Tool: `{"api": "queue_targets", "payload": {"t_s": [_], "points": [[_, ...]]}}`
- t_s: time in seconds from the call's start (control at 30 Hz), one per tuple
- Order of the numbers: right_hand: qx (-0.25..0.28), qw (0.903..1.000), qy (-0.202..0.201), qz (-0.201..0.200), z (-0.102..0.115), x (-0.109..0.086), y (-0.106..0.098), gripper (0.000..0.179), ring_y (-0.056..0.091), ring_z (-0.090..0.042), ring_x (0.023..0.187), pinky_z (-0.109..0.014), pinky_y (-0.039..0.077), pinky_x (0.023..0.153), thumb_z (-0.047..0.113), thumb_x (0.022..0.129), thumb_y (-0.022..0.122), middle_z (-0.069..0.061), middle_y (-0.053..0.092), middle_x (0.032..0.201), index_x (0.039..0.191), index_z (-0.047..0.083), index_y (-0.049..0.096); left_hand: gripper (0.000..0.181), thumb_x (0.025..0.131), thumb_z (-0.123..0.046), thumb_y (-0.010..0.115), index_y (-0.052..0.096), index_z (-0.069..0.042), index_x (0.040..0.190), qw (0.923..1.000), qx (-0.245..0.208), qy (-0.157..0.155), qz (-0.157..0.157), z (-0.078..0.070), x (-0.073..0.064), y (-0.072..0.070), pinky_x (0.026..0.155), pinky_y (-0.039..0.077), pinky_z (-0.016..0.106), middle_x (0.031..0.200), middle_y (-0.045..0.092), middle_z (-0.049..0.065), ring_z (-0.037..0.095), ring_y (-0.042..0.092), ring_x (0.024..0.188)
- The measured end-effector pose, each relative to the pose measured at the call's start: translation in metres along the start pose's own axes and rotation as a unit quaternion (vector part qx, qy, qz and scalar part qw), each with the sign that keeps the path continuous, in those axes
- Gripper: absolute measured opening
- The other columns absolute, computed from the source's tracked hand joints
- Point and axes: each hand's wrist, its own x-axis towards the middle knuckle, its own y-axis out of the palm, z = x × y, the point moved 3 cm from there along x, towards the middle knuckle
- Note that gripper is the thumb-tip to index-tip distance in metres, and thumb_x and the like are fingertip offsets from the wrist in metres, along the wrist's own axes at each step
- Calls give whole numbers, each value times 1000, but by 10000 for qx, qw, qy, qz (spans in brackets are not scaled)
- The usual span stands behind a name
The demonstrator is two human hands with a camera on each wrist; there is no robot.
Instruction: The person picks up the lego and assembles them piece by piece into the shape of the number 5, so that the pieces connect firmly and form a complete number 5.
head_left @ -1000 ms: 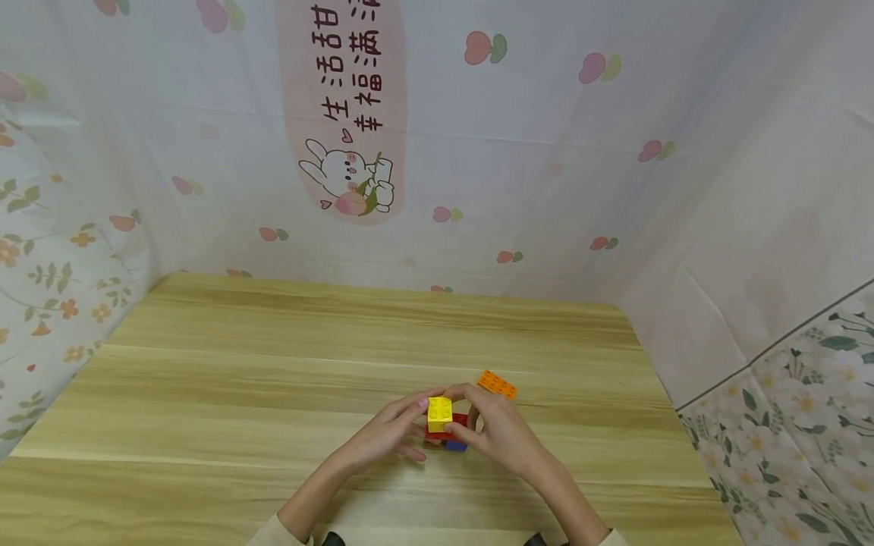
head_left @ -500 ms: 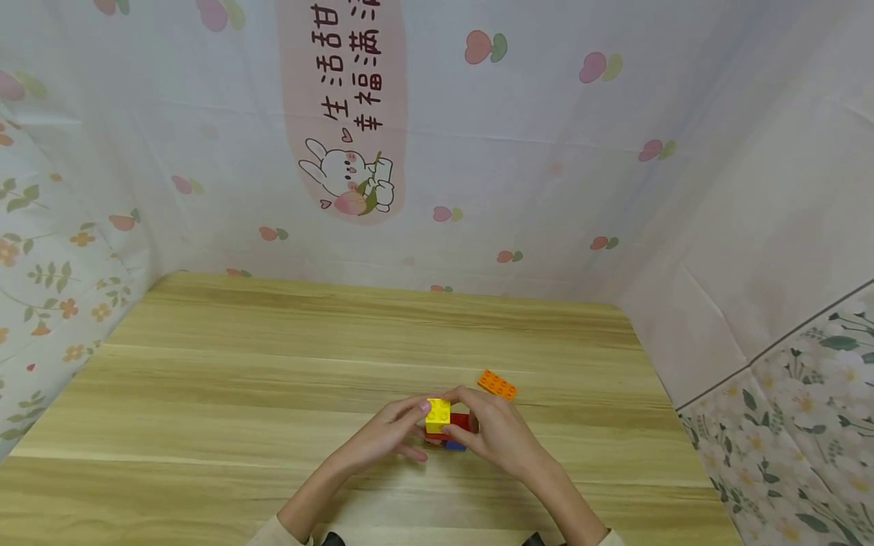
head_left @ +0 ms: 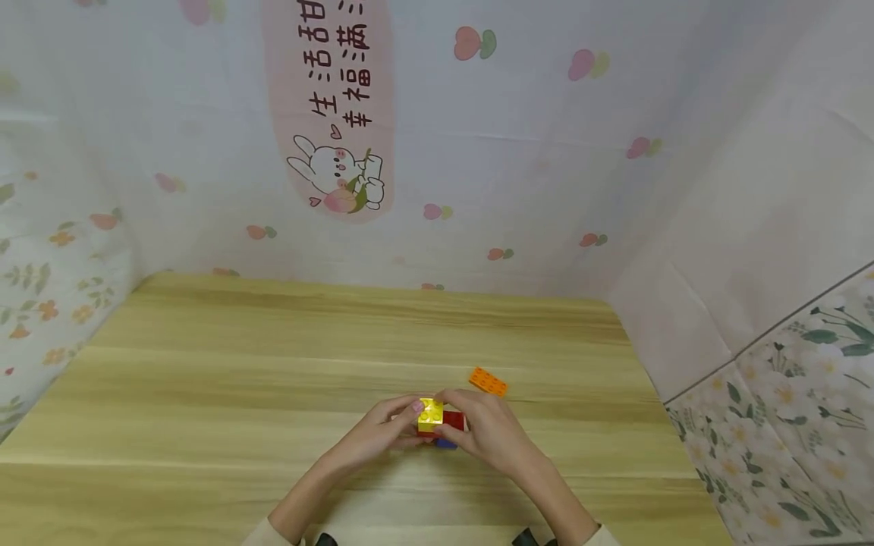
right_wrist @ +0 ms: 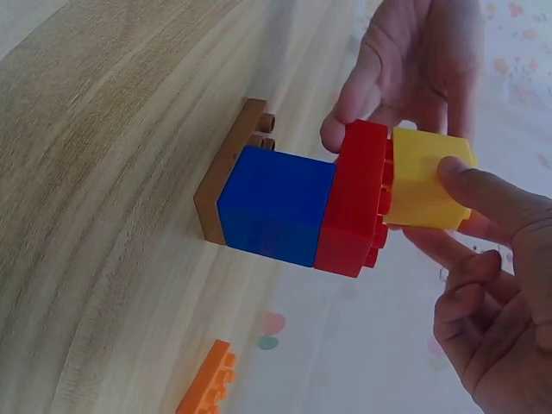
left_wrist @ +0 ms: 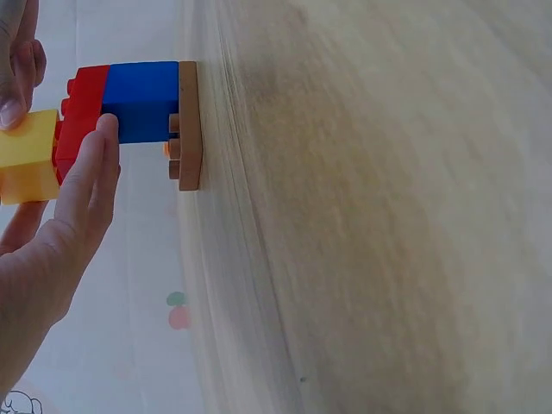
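A yellow brick (right_wrist: 423, 177) is at the top of a stack, over the left part of the red brick (right_wrist: 352, 198). Red studs show at the joint, and I cannot tell whether the two are fully pressed together. Beneath come a blue brick (right_wrist: 276, 203) and a thin brown plate (left_wrist: 190, 125) lying on the table. My right hand (head_left: 495, 432) pinches the yellow brick, thumb on its near side and fingers behind. From the left my left hand (head_left: 375, 432) steadies the stack; its fairly straight fingers (left_wrist: 82, 177) touch the red brick's side, with another fingertip against the yellow brick.
Behind my right hand, an orange studded plate (head_left: 488, 381) lies loose on the wooden table (head_left: 273, 364). Patterned white cloth (head_left: 532, 152) hangs along the back and both sides.
The lower fingers of my left hand have come inward against the red brick. My right hand keeps its pinch on the yellow brick. The head view has shifted slightly.
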Motion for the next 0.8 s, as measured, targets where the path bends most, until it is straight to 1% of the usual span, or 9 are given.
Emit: {"api": "queue_targets", "payload": {"t_s": [0.07, 0.17, 0.33, 0.47, 0.67, 0.73, 0.8], "points": [[-74, 10000, -10, -16, 0, 0, -1, 30, 65, -16, 79, -19, 51, 63, 18, 77, 77, -2, 69, 99, 103, 9, 66, 50, 100, -33, 41, 42, 2, 136, 10000, 16, 23, -2, -1, 2, 1, 90, 46, 44, 120, 55, 19, 29, 58, 105], [-132, 9999, -39, -10, 0, 0, 0, 30, 66, -18, 80, -20, 52, 65, 18, 77, 77, -2, 69, 98, 103, 9, 66, 49, 100, -32, 42, 44, 2, 135, 10000, 15, 24, -53, -1, 2, 1, 90, 46, 44, 117, 57, 18, 28, 59, 103], [-179, 9998, 90, 93, 1, 2, 0, 29, 62, -12, 69, -16, 47, 57, 19, 77, 77, -3, 69, 97, 102, 9, 67, 48, 100, -30, 42, 44, 3, 134, 9999, 29, 14, -144, -1, 2, 2, 88, 47, 43, 114, 57, 18, 27, 60, 101], [-276, 9992, 198, 195, 2, 4, -2, 28, 52, -6, 58, -15, 44, 52, 20, 78, 77, -3, 69, 97, 102, 9, 68, 49, 100, -29, 42, 42, 6, 135, 9999, 36, 29, -164, -2, 1, 2, 88, 47, 43, 115, 57, 19, 28, 59, 102], [-331, 9987, 249, 287, 4, 6, -4, 29, 53, -5, 59, -14, 45, 55, 20, 77, 77, -5, 69, 98, 102, 6, 69, 49, 100, -29, 41, 42, 9, 132, 9999, 8, 6, -162, -3, 2, 1, 87, 47, 45, 112, 58, 18, 29, 59, 101], [-306, 9987, 284, 288, 4, 6, -5, 29, 48, -3, 55, -14, 43, 52, 19, 77, 77, -5, 69, 98, 102, 6, 69, 49, 100, -28, 41, 42, 9, 132, 9999, -11, 28, -158, -3, 2, 1, 87, 47, 46, 112, 58, 18, 29, 60, 101], [-247, 9987, 342, 291, 3, 6, -4, 29, 38, -1, 50, -14, 39, 47, 19, 77, 77, -5, 69, 98, 101, 6, 69, 50, 100, -28, 42, 42, 10, 132, 9998, -24, 37, -187, -2, 2, 2, 87, 47, 46, 113, 57, 18, 29, 60, 100]]}}
